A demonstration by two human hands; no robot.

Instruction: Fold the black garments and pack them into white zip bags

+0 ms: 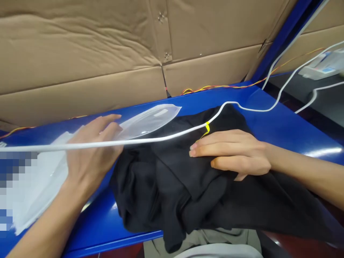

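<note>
My right hand [236, 152] lies on a crumpled black cloth garment [182, 179], its fingers stretched out over the fabric. A thin yellow strip [206, 129] shows just beyond its fingertips, by a white cable. My left hand [92, 154] is over a clear plastic bag [150, 120] at the left edge of the garment. Its fingers are apart and bent a little, touching the bag; the thumb is hidden. More whitish plastic [45, 186] spreads under and left of this wrist.
The white cable [172, 136] runs across the view in front of my left hand and above the garment. Below is a blue table [295, 132], with brown padded panels [80, 46] behind it. Red and yellow wires [215, 87] follow the back edge. A white device [326, 64] sits at the far right.
</note>
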